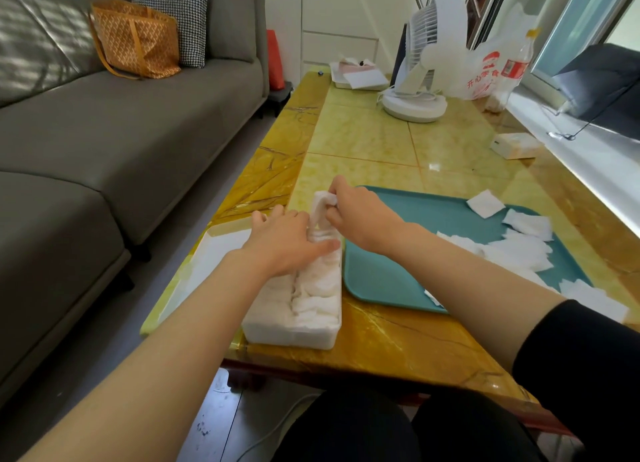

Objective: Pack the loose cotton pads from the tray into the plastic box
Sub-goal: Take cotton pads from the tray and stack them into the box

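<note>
Leftmost, a grey sofa (121, 132) fills the left side of the frame, with an orange bag (135, 39) and a checked cushion (176, 15) at upper left. A flat white panel (221, 250), perhaps a lid, lies on the left edge of the yellow table (363, 132). Just right of it, at lower centre, stands the plastic box (291, 338), already crowded with packed pads (317, 288). The left hand (284, 243) lies over the box's far end, its fingers straight and flat, pressing down on the packed pads. Beside it, the right hand (360, 216) pinches a bundle of pads (320, 202) between thumb and fingers; the bundle stands upright with its lower end reaching into the box. Just beside the box on the right sits the teal tray (388, 271). Loose cotton pads (519, 250) lie scattered over its right half, a few overlapping its rim. A white fan (426, 63) stands at upper right.
</note>
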The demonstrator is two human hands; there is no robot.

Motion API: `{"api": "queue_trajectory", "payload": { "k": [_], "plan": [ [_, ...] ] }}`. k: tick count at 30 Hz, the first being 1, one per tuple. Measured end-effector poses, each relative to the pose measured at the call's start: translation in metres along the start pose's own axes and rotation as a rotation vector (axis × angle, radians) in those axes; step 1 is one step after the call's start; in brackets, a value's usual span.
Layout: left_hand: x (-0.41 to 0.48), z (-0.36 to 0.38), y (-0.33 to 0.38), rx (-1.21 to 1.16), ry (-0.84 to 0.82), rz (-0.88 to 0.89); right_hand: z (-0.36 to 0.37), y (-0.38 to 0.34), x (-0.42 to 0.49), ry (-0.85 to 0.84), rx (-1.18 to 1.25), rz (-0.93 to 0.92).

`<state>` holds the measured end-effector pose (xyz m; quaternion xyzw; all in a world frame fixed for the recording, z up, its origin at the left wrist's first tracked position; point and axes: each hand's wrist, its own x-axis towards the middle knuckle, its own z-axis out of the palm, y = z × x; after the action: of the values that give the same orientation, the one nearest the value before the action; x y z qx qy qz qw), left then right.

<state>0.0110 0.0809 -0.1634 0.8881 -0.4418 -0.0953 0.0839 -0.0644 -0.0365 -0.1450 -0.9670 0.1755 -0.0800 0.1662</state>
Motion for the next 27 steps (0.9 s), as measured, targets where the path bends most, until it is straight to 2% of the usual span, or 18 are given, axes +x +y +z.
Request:
{"api": "queue_trajectory", "payload": {
  "k": [6,10,14,22,24,27],
  "plan": [
    [0.002,-0.003,0.003,0.066,-0.114,0.004,0.003,0.002,0.001,0.017,-0.011,-0.001],
    [-0.001,-0.005,0.005,0.030,-0.082,0.039,0.002,0.004,0.003,-0.027,-0.270,-0.102],
    [-0.001,-0.005,0.004,0.048,-0.091,0.034,0.001,0.000,0.008,-0.055,-0.398,-0.146],
    [-0.004,-0.004,0.005,0.094,-0.120,0.015,0.002,-0.034,0.025,-0.286,-0.807,-0.203],
    [-0.004,-0.004,0.005,0.086,-0.104,0.009,0.004,-0.034,0.028,-0.330,-0.807,-0.174],
    [-0.006,-0.003,0.006,0.068,-0.081,0.001,-0.003,-0.025,0.029,-0.414,-0.656,-0.138]
  ]
}}
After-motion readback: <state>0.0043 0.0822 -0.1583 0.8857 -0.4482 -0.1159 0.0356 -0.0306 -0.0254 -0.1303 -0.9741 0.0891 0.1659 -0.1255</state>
